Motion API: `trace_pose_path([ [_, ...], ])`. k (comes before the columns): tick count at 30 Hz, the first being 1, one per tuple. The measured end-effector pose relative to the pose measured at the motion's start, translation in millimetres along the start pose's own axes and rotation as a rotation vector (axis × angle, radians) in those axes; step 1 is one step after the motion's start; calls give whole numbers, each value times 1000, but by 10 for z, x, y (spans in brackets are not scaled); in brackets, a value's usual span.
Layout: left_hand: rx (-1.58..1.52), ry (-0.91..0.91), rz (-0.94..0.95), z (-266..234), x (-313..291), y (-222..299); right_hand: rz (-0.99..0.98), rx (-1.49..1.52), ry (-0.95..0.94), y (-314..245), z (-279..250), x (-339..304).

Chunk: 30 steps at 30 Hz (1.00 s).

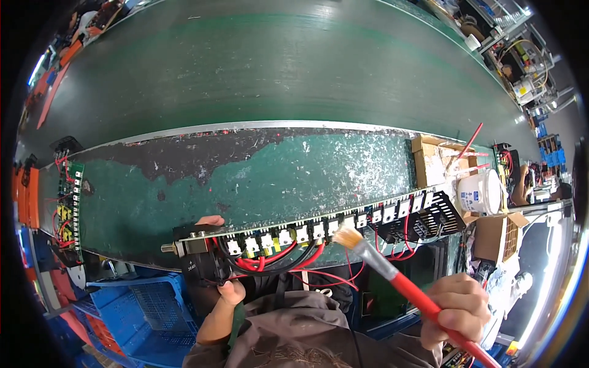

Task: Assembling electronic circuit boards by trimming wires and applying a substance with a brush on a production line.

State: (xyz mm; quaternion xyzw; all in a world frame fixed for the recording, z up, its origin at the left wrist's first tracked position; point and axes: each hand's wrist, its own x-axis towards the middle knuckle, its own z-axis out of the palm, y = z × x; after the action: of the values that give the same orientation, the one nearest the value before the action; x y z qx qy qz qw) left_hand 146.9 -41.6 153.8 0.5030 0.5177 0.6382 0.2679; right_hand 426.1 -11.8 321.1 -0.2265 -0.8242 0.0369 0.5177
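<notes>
A long circuit board (331, 229) spans the front of the bench, tilted up to the right. Along it runs a row of white-faced components, with red and black wires looping below and black end plates, the right one perforated. My left hand (232, 293) grips the board's left end by the black plate, thumb in front and fingertips showing behind. In my right hand (457, 310) is the red handle of a flat paintbrush (405, 286). Its pale bristles meet the component row near the middle; whether they press on it I cannot tell.
On the worn green bench (282, 178), a cardboard box (423, 165) with red sticks and a white tub (481, 193) stand at the right. Another circuit board (72, 211) lies far left. Below it is a blue crate (135, 319). Beyond a metal edge stretches a green conveyor belt (294, 73).
</notes>
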Motion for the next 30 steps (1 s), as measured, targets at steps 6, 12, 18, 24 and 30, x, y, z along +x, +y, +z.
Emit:
trace_pose_path([
  [6,-58,12,57,10,10,-70,166,52,-130,34,27,103],
  [12,-63,2,91,3,-24,-105,240,6,150,-52,-55,-114],
  [18,-51,19,62,1,0,-91,241,115,-99,85,-66,-48],
  [24,-68,11,148,-10,-27,-163,292,149,340,1,-44,-164],
  [30,-112,44,124,13,-58,-144,349,141,55,120,-100,-202],
])
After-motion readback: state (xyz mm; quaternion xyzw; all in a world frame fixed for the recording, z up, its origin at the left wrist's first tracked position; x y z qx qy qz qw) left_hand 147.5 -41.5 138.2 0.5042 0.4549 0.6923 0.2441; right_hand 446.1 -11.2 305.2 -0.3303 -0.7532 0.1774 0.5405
